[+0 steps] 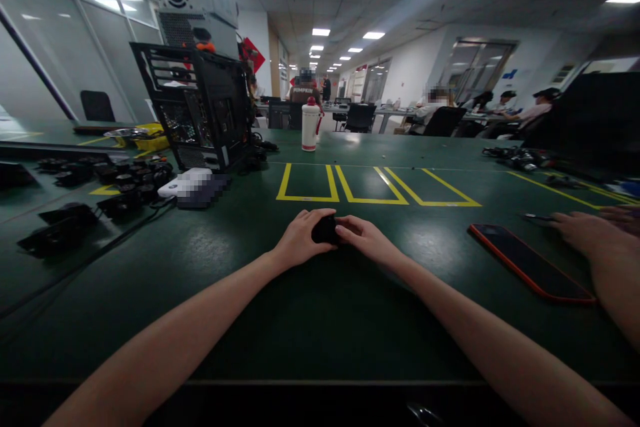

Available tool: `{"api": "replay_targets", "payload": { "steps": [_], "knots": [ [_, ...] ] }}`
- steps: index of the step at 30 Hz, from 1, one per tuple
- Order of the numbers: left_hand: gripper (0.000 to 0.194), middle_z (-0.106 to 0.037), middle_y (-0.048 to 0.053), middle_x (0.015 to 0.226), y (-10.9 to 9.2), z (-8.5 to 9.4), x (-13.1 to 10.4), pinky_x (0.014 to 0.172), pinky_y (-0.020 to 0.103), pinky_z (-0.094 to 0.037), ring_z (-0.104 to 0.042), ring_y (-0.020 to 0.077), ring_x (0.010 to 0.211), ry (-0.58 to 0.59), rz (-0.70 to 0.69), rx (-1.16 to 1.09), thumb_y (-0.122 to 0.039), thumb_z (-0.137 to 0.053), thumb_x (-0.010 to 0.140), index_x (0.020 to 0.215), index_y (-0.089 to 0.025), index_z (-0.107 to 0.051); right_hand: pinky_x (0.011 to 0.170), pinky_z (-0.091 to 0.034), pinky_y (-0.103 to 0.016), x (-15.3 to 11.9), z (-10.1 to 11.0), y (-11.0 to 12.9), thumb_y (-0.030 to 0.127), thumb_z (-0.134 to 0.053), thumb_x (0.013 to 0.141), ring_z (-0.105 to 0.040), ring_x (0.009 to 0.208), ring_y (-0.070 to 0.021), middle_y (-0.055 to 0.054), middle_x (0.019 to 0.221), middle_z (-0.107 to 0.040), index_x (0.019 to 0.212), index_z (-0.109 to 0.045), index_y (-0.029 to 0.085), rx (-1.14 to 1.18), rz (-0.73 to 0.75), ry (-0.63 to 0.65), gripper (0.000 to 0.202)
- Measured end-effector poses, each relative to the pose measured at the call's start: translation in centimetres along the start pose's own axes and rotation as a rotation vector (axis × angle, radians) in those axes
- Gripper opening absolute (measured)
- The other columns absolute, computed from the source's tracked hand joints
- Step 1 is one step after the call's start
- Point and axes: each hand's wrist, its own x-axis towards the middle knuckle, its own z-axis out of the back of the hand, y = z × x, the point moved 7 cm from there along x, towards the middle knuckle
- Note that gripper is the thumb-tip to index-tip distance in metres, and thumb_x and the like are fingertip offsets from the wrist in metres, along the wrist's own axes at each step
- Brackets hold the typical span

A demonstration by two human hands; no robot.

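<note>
A small black object (325,230) is held between my two hands over the middle of the green table (320,320); its kind cannot be made out. My left hand (303,238) grips its left side, thumb below and fingers over the top. On the other side, my right hand (367,238) has its thumb and fingers closed on the object's right edge. Just beyond my hands, yellow tape frames (307,199) are marked on the tabletop.
An open black computer case (205,107) stands left, with power supplies (195,0) on top. Black parts (65,227) and a cable lie left. A white bottle (310,127) stands behind. To the right are a red-edged phone (530,263) and another person's hand (585,233) holding a thin tool.
</note>
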Motion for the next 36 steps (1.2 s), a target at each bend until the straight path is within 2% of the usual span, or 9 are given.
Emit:
{"api": "replay_targets", "payload": {
  "steps": [3, 6, 9, 12, 15, 21, 26, 33, 36],
  "knots": [
    [0.061, -0.053, 0.002, 0.115, -0.1, 0.0, 0.0, 0.084, 0.037, -0.040, -0.050, 0.0218, 0.099, 0.010, 0.015, -0.004, -0.029, -0.068, 0.065, 0.120, -0.026, -0.041, 0.087, -0.046, -0.037, 0.1, -0.1, -0.5, 0.032, -0.060, 0.073, -0.058, 0.095, -0.0182, -0.006, 0.102, -0.060, 0.103, -0.054, 0.017, 0.075, -0.045, 0.040, 0.034],
    [0.061, -0.053, 0.002, 0.116, -0.2, 0.0, 0.0, 0.086, 0.038, -0.040, -0.050, 0.0223, 0.100, 0.010, 0.014, -0.007, -0.028, -0.068, 0.065, 0.120, -0.026, -0.040, 0.076, -0.052, -0.034, 0.3, -0.1, -1.1, 0.037, -0.056, 0.075, -0.061, 0.079, -0.0154, -0.004, 0.090, -0.061, 0.103, -0.052, 0.019, 0.135, -0.116, 0.003, 0.033],
    [0.061, -0.053, 0.002, 0.116, -0.2, -0.1, 0.0, 0.087, 0.037, -0.040, -0.049, 0.0220, 0.100, 0.005, 0.006, -0.004, -0.027, -0.069, 0.065, 0.119, -0.025, -0.041, 0.068, -0.052, -0.032, 0.5, -0.1, -1.0, 0.041, -0.054, 0.076, -0.061, 0.072, -0.0144, -0.003, 0.084, -0.061, 0.094, -0.054, 0.019, 0.062, -0.091, -0.026, 0.029],
    [0.062, -0.054, 0.002, 0.115, -0.1, -0.1, 0.0, 0.085, 0.036, -0.040, -0.050, 0.0215, 0.097, -0.002, 0.011, 0.006, -0.028, -0.069, 0.064, 0.119, -0.025, -0.041, 0.074, -0.050, -0.033, 0.5, 0.1, -0.4, 0.039, -0.055, 0.075, -0.060, 0.080, -0.0161, -0.005, 0.089, -0.061, 0.090, -0.057, 0.017, -0.030, -0.033, -0.066, 0.027],
    [0.062, -0.054, 0.002, 0.114, 0.0, -0.2, 0.0, 0.085, 0.035, -0.041, -0.050, 0.0214, 0.097, -0.004, 0.008, 0.010, -0.029, -0.069, 0.064, 0.119, -0.025, -0.041, 0.078, -0.048, -0.033, 0.5, 0.2, -0.1, 0.036, -0.057, 0.075, -0.059, 0.086, -0.0162, -0.005, 0.096, -0.061, 0.100, -0.053, 0.019, -0.005, 0.010, -0.089, 0.031],
    [0.061, -0.054, 0.003, 0.115, 0.0, -0.2, 0.1, 0.085, 0.036, -0.040, -0.051, 0.0217, 0.098, -0.006, 0.014, 0.016, -0.029, -0.070, 0.064, 0.118, -0.024, -0.042, 0.071, -0.050, -0.033, 0.1, 0.1, -0.4, 0.043, -0.047, 0.080, -0.060, 0.078, -0.0155, -0.003, 0.086, -0.060, 0.101, -0.050, 0.021, -0.016, -0.012, -0.023, 0.031],
    [0.061, -0.054, 0.002, 0.114, 0.0, -0.1, 0.1, 0.085, 0.035, -0.040, -0.050, 0.0208, 0.096, -0.002, 0.010, 0.011, -0.029, -0.069, 0.065, 0.119, -0.025, -0.041, 0.079, -0.047, -0.032, 0.1, 0.2, -0.4, 0.036, -0.063, 0.070, -0.058, 0.088, -0.0163, -0.006, 0.100, -0.059, 0.102, -0.051, 0.019, -0.086, 0.011, 0.029, 0.039],
    [0.060, -0.054, 0.002, 0.114, 0.0, -0.2, 0.0, 0.085, 0.035, -0.040, -0.050, 0.0208, 0.095, -0.012, 0.000, 0.020, -0.031, -0.069, 0.065, 0.118, -0.024, -0.042, 0.055, -0.046, -0.027, 0.8, 0.2, -1.0, 0.052, -0.043, 0.079, -0.055, 0.056, -0.0119, -0.005, 0.073, -0.058, 0.077, -0.059, 0.014, -0.244, -0.062, 0.009, 0.042],
    [0.061, -0.054, 0.002, 0.115, -0.1, -0.2, 0.0, 0.085, 0.035, -0.039, -0.050, 0.0203, 0.095, -0.022, -0.009, 0.024, -0.030, -0.069, 0.065, 0.119, -0.025, -0.042, 0.058, -0.048, -0.028, 0.9, 0.6, -1.1, 0.046, -0.051, 0.076, -0.057, 0.066, -0.0134, -0.007, 0.088, -0.058, 0.097, -0.055, 0.016, -0.148, -0.038, -0.088, 0.037]
  ]
}}
